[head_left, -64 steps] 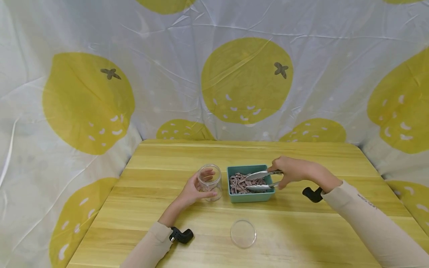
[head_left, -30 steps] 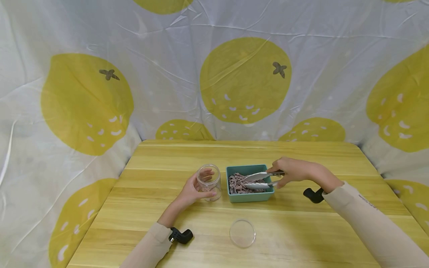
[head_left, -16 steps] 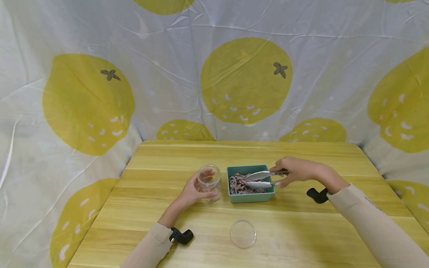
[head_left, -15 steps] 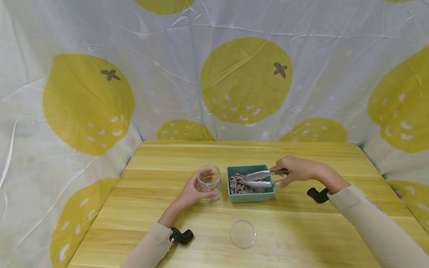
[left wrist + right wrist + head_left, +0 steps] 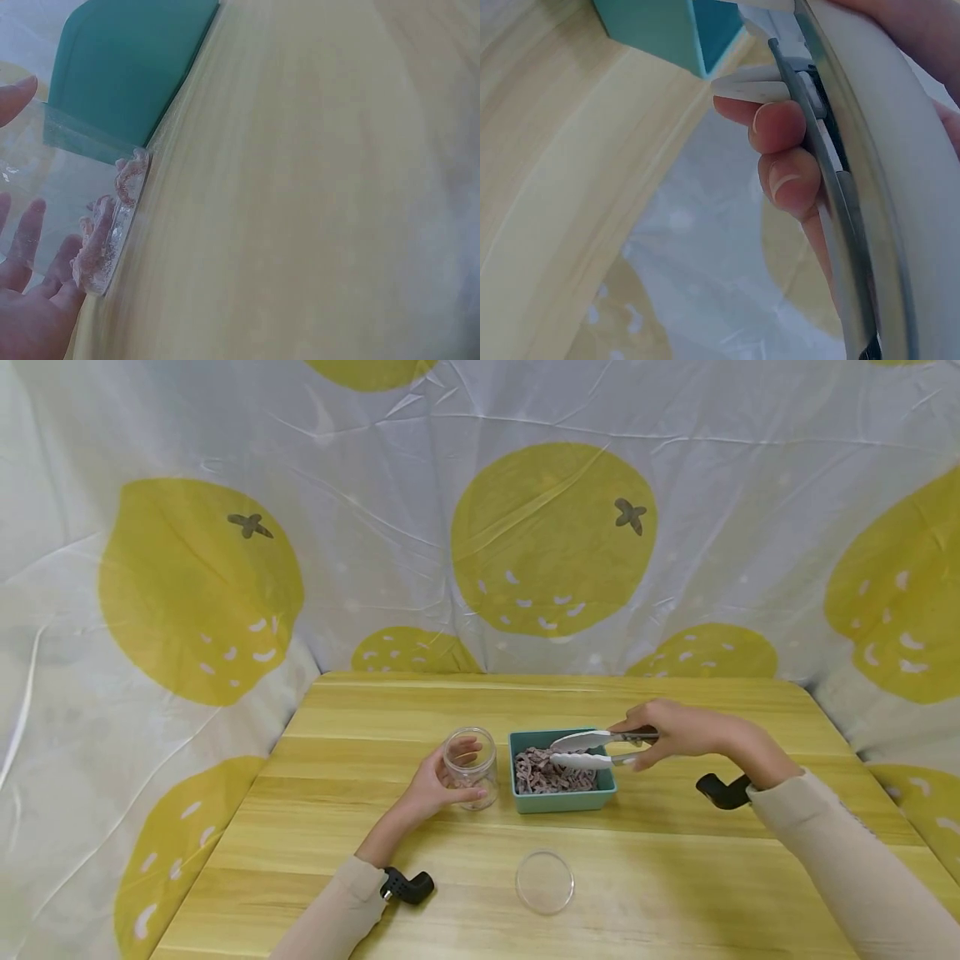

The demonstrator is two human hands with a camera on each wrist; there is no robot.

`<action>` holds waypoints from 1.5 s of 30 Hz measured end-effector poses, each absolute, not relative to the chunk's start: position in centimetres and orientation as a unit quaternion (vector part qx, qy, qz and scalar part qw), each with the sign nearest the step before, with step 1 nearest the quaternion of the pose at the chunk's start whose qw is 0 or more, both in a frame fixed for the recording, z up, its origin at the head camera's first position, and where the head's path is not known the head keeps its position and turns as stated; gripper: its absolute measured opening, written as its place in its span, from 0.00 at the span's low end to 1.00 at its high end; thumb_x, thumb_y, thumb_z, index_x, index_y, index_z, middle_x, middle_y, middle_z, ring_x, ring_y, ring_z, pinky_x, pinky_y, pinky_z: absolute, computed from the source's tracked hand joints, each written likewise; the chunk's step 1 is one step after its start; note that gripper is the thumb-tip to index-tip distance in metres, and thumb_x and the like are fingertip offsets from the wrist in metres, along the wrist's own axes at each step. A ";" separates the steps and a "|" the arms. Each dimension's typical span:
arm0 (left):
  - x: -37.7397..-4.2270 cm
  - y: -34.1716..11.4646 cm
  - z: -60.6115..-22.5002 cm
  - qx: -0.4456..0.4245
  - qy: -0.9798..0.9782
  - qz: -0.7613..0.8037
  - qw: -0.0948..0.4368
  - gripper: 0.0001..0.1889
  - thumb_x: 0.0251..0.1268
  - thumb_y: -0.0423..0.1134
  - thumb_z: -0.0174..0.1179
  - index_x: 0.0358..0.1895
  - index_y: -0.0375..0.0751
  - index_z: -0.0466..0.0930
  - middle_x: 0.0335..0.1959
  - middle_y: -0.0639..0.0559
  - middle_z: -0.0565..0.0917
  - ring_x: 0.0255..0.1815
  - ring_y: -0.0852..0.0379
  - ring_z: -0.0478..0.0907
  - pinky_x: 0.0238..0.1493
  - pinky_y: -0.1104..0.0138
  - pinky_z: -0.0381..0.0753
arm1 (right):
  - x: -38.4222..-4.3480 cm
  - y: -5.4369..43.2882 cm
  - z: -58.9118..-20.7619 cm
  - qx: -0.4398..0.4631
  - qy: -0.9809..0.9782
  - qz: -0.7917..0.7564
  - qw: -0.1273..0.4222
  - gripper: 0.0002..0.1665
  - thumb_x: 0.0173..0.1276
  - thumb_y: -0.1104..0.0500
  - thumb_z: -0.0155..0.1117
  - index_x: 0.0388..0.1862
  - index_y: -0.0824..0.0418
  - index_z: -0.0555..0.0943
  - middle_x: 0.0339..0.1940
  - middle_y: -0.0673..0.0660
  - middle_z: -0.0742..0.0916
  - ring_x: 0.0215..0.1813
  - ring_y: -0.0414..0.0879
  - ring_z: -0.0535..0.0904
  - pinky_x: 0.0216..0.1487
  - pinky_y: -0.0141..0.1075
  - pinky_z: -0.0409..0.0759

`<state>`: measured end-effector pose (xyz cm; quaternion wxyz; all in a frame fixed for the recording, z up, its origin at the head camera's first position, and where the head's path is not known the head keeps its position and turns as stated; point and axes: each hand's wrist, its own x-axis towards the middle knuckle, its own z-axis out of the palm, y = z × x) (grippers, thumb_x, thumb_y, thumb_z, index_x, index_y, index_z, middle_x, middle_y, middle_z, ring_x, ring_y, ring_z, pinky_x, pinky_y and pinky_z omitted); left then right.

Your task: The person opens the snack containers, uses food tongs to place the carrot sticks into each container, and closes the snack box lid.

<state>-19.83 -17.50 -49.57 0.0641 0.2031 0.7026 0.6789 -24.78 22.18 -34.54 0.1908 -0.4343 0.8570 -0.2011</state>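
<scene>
At left, gripping upright jar (image 5: 474, 768) with left hand (image 5: 429, 789), with fingers curved round. Between hands, aiming tongs (image 5: 581, 762) left over strips (image 5: 536, 774) in box (image 5: 562, 803), with long axis left-right, 2 arms parted; cannot tell of any strip caught. At right, holding tongs with right hand (image 5: 682, 729), with fingers bent, right of strips.

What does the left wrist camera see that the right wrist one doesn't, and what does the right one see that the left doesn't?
Only the left wrist view: the left hand holding the clear jar, with pinkish strips inside near its bottom.

Only the right wrist view: the right hand holding the tongs.

Both: part of the green box and the table.
</scene>
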 end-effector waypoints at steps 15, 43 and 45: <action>-20.0 -17.5 -49.7 0.208 0.701 0.679 0.061 0.41 0.52 0.24 0.73 0.71 0.32 0.64 0.69 0.27 0.67 0.71 0.31 0.63 0.71 0.45 0.61 | -24.5 22.5 -32.4 -0.440 0.855 -0.222 0.162 0.38 0.63 0.50 0.74 0.63 0.73 0.76 0.44 0.52 0.84 0.33 0.37 0.70 0.33 0.35 0.72; -20.1 -17.6 -49.9 0.203 0.708 0.674 0.064 0.41 0.52 0.23 0.73 0.71 0.37 0.65 0.69 0.29 0.68 0.71 0.35 0.64 0.70 0.50 0.64 | -25.4 15.7 -29.1 -0.479 0.839 -0.197 0.166 0.36 0.65 0.51 0.73 0.67 0.67 0.75 0.40 0.54 0.82 0.25 0.39 0.65 0.31 0.35 0.69; -20.1 -17.6 -50.0 0.202 0.708 0.673 0.064 0.40 0.53 0.23 0.73 0.71 0.39 0.65 0.69 0.29 0.68 0.71 0.35 0.64 0.70 0.51 0.65 | -25.5 15.0 -29.2 -0.487 0.837 -0.189 0.161 0.36 0.64 0.52 0.74 0.67 0.67 0.76 0.40 0.53 0.82 0.26 0.39 0.65 0.32 0.35 0.68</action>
